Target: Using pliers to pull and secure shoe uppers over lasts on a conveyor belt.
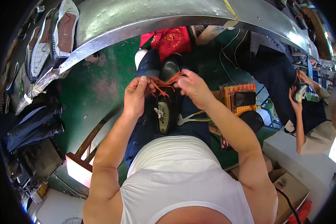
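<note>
A dark shoe lies lengthwise across my lap between my thighs, its rounded black toe pointing away from me. A worn greenish shoe last shows in its near end, with pale twisted material on it. Orange-red cord stretches over the shoe from hand to hand, with loose ends hanging down in the middle. My left hand pinches the cord at the left, thumb on top. On the other side, the fingers of my right hand are closed on it. Metal pincers with yellow handles rest on my right thigh.
A metal-topped bench curves across the far side, with several unfinished shoes at its left. At right are a dark phone on an orange package, a cardboard box and a co-worker holding a shoe. A wooden stool stands left.
</note>
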Available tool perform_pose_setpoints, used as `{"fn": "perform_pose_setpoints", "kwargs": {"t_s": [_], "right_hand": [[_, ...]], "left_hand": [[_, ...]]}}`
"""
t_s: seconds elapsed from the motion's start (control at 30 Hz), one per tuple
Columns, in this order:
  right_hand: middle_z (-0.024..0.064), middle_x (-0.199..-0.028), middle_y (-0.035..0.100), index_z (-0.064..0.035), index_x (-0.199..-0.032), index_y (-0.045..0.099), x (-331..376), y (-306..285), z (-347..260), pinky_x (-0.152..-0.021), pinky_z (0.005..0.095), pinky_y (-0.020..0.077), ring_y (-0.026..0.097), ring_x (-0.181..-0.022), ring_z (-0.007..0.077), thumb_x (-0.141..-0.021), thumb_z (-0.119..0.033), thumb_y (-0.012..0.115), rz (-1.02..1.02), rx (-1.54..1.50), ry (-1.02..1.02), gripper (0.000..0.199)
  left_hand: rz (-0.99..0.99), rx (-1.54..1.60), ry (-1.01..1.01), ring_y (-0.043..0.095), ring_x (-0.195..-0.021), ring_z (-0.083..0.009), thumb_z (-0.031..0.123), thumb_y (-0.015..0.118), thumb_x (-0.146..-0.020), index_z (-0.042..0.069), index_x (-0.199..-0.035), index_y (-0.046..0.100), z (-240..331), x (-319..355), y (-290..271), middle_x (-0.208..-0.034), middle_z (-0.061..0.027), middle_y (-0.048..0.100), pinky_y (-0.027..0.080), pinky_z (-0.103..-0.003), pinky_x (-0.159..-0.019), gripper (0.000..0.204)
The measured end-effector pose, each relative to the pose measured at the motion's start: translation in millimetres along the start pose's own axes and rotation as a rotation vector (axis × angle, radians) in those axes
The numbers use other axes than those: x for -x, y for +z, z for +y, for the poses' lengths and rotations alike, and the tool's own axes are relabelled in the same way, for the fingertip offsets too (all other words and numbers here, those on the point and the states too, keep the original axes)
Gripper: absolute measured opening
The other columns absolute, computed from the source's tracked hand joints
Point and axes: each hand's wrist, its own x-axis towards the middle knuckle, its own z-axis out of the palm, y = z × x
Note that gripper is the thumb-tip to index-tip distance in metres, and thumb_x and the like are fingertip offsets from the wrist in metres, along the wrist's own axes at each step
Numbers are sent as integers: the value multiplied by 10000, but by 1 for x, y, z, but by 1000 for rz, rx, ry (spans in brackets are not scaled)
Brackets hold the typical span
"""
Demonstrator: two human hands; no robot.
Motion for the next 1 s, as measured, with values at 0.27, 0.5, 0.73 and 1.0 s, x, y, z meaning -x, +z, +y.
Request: {"fn": "perform_pose_setpoints", "kwargs": {"t_s": [0.27,0.5,0.73,1.0], "right_hand": [[112,-951,617,-31,-1074,581,12,36,-6,-812,364,517,638,-909,258,-773,-296,815,51,921,-261,464],[99,-966,671,-32,-918,609,-4,36,0,-784,305,492,620,-851,165,-954,-201,629,36,51,-90,174],[111,-1094,704,5,-1114,670,-23,52,-44,-986,374,466,656,-1039,252,-1006,-165,536,-149,678,-743,242],[130,-1052,695,16,-1155,624,-6,14,-47,-636,328,511,676,-795,251,-1014,-312,477,-131,569,32,386]], "left_hand": [[-83,173,-78,562,-710,-128,262,527,-1028,78,-998,547,16,-10,6,-834,-25,590,527,-325,-739,188],[-18,250,-201,476,-644,-124,211,573,-996,76,-977,526,47,-33,-13,-774,-3,509,455,-273,-632,144],[-672,-569,-117,587,-883,-112,114,633,-924,4,-1178,588,43,-15,28,-975,-50,620,487,-256,-760,280],[-802,-738,105,628,-793,-206,57,665,-874,11,-941,675,70,-40,28,-842,-57,645,505,-353,-676,82]]}}
